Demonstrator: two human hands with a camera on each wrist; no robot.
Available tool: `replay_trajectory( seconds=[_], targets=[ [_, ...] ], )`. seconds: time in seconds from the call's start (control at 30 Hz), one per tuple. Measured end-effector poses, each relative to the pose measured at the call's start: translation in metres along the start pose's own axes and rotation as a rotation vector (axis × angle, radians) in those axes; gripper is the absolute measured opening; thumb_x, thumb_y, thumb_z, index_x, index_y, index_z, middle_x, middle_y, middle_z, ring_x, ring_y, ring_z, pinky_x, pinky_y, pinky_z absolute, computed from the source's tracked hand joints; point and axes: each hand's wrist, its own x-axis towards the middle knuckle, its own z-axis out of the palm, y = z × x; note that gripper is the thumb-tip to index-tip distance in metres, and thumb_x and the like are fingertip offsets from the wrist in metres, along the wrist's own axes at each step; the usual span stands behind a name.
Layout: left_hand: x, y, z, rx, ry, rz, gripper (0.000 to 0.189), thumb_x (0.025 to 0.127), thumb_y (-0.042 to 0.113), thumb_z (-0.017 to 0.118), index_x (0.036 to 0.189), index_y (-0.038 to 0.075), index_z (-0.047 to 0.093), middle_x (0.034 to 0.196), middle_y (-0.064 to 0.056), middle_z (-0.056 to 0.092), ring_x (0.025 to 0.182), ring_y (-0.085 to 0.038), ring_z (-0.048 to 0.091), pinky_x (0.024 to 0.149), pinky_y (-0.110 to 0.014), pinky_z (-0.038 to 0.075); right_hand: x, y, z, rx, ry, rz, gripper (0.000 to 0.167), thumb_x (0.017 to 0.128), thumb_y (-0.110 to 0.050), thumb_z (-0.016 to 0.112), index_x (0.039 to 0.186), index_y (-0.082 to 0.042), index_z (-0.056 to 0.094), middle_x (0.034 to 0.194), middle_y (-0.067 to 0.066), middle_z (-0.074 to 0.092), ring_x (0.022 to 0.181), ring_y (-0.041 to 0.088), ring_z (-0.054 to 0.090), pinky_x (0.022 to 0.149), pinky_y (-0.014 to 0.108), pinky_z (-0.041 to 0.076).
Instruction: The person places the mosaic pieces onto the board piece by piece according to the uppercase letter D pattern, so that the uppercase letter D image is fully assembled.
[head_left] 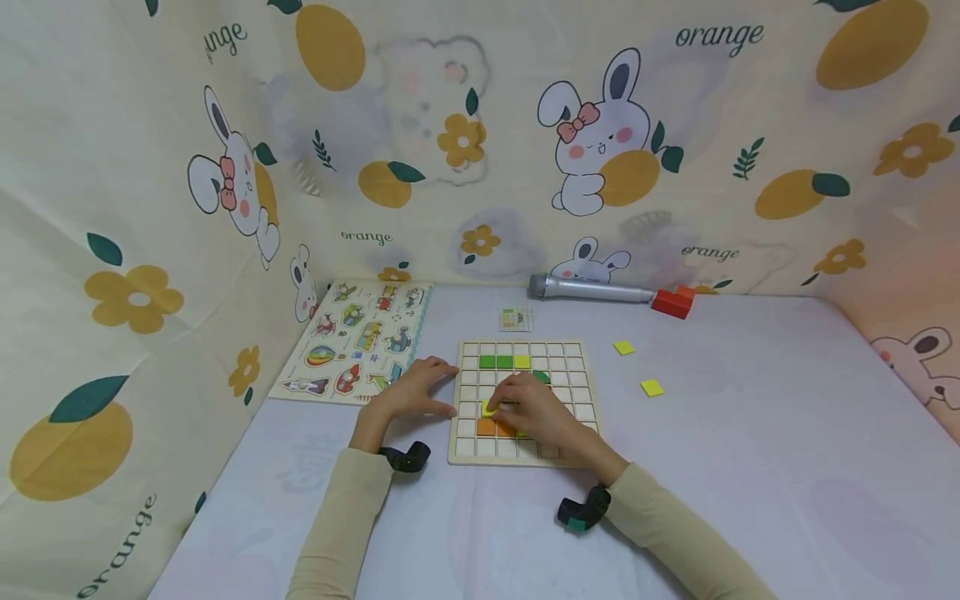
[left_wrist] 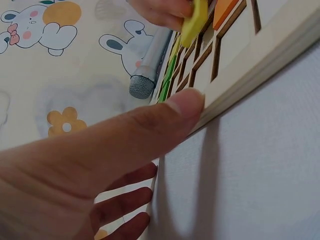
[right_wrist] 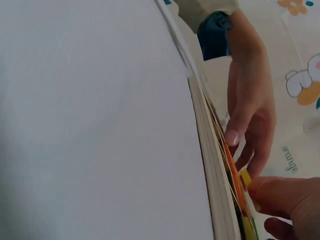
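A wooden grid board [head_left: 452, 446] lies flat on the table in the head view. My right hand [head_left: 536, 408] pinches a small yellow square tile [head_left: 487, 408] over a cell at the board's lower left. Just below that tile lie orange tiles [head_left: 486, 427], partly covered by the hand. Higher up, green tiles [head_left: 487, 362] and another yellow tile [head_left: 522, 362] form a row, with a rounded green piece [head_left: 542, 377] to their lower right. My left hand [head_left: 408, 392] touches the board's left edge, thumb and fingers spread; its thumb [left_wrist: 150, 120] rests against the wooden rim in the left wrist view.
Two loose yellow tiles [head_left: 652, 388] lie right of the board. Behind it sits a small pattern card [head_left: 516, 319]. A silver microphone [head_left: 592, 288] and a red block [head_left: 672, 302] lie along the back wall. An illustrated board [head_left: 300, 379] is at the left.
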Motion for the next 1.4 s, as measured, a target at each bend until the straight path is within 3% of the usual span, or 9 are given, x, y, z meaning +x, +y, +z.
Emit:
replay_trajectory(
  seconds=[0.43,0.63,0.83,1.13,1.4],
  targets=[
    [0.0,0.0,0.0,0.008,0.007,0.013,0.069,0.075,0.031,0.078,0.134,0.009,0.05,0.134,-0.012,0.046,0.127,-0.03,0.038,0.107,-0.045,0.032,0.0,0.002,0.007,-0.051,0.002,0.039,0.008,0.084,-0.02,0.07,0.09,-0.018,0.075,0.099,-0.007,0.066,0.096,0.012,0.05,0.084,0.031,0.044],
    [0.0,0.0,0.0,0.005,0.012,0.026,0.068,0.075,0.03,0.078,0.134,0.008,0.05,0.134,-0.013,0.046,0.126,-0.031,0.038,0.107,-0.046,0.032,0.001,0.005,0.012,-0.043,0.037,0.02,0.008,0.082,-0.017,0.072,0.09,-0.017,0.075,0.096,-0.006,0.064,0.096,0.013,0.051,0.084,0.032,0.045],
    [-0.001,-0.001,0.0,-0.009,0.014,0.022,0.069,0.075,0.03,0.078,0.134,0.008,0.05,0.134,-0.012,0.046,0.126,-0.03,0.038,0.107,-0.046,0.032,0.002,0.003,0.01,-0.045,0.021,0.019,0.009,0.083,-0.016,0.071,0.091,-0.017,0.075,0.097,-0.005,0.063,0.096,0.014,0.049,0.084,0.032,0.044],
    [-0.001,0.001,-0.001,-0.009,0.016,0.026,0.069,0.075,0.031,0.078,0.133,0.008,0.05,0.134,-0.013,0.046,0.126,-0.032,0.038,0.107,-0.047,0.032,0.001,0.003,-0.002,-0.038,-0.001,0.042,0.017,0.086,-0.014,0.068,0.103,-0.014,0.069,0.11,0.002,0.057,0.107,0.019,0.048,0.092,0.037,0.044],
    [0.0,-0.001,0.0,-0.009,0.005,-0.003,0.07,0.074,0.032,0.079,0.134,0.01,0.05,0.136,-0.012,0.044,0.128,-0.031,0.036,0.108,-0.046,0.031,-0.011,0.016,-0.025,-0.004,0.069,0.102,0.018,0.086,-0.015,0.068,0.103,-0.01,0.069,0.109,0.001,0.056,0.096,0.016,0.045,0.076,0.032,0.044]
  ],
)
